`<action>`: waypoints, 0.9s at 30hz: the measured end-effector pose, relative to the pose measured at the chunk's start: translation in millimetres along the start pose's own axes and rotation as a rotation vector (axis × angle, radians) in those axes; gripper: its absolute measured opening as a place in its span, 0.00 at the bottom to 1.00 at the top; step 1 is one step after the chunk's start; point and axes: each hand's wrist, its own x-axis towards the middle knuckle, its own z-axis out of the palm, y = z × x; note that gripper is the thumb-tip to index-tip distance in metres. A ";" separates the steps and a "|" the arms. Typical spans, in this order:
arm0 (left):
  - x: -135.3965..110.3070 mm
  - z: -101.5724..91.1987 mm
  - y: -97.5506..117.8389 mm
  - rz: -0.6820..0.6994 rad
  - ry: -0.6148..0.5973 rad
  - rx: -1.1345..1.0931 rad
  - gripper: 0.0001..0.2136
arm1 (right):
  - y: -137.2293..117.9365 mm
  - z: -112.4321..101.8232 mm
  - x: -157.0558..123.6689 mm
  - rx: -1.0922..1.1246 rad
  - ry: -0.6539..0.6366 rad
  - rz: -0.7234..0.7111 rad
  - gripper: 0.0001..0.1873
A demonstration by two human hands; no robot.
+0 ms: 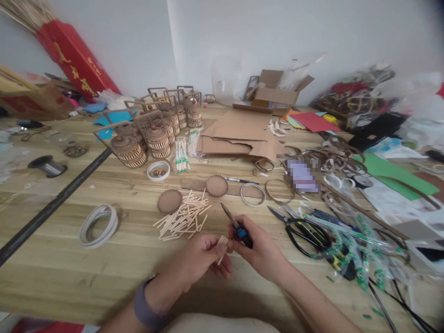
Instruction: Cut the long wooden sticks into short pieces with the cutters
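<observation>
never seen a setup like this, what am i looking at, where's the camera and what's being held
There is no machine here: these are a person's own bare hands. The single picture comes from a camera worn on the head, looking forward and down.

The left hand pinches a few short pale wooden sticks. The right hand holds a pointed tool with a blue and black handle, its tip aimed away from the person.

On the pale wooden table lies a loose pile of similar sticks, near two round brown discs with dark notched edges. Farther back stand brown slatted containers with tall handles, beside torn brown cardboard.
</observation>
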 end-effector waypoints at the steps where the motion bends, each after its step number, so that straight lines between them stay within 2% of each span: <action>1: -0.5 -0.1 0.2 -0.005 -0.004 0.003 0.27 | -0.1 0.0 -0.1 0.001 0.001 -0.003 0.07; 4: 0.2 -0.6 0.4 -0.029 0.003 0.003 0.28 | 2.9 2.0 -0.4 -0.034 0.031 -0.008 0.07; 6: 2.6 -1.3 0.3 -0.029 0.054 -0.026 0.29 | 6.8 5.9 -0.9 -0.089 0.108 -0.008 0.09; 9: 8.2 -1.7 0.7 0.022 0.202 -0.144 0.28 | 12.2 15.2 -2.7 -0.182 0.237 -0.079 0.18; 11: 12.0 -0.1 1.1 0.059 0.252 -0.233 0.26 | 14.3 21.5 -4.1 -0.221 0.281 -0.154 0.24; 14: 16.5 6.2 0.8 0.106 0.227 -0.318 0.24 | 16.3 27.0 -5.0 -0.280 0.317 -0.213 0.27; 20: 17.6 19.8 -3.1 0.165 0.215 -0.325 0.24 | 21.7 25.4 -3.2 -0.394 0.358 -0.311 0.25; 24: 15.1 19.5 -3.6 0.176 0.241 -0.319 0.23 | 18.3 22.3 -4.2 -0.335 0.335 -0.268 0.24; 27: 11.8 13.9 -2.3 0.154 0.253 -0.240 0.23 | 8.4 12.6 -8.5 -0.248 0.249 -0.108 0.25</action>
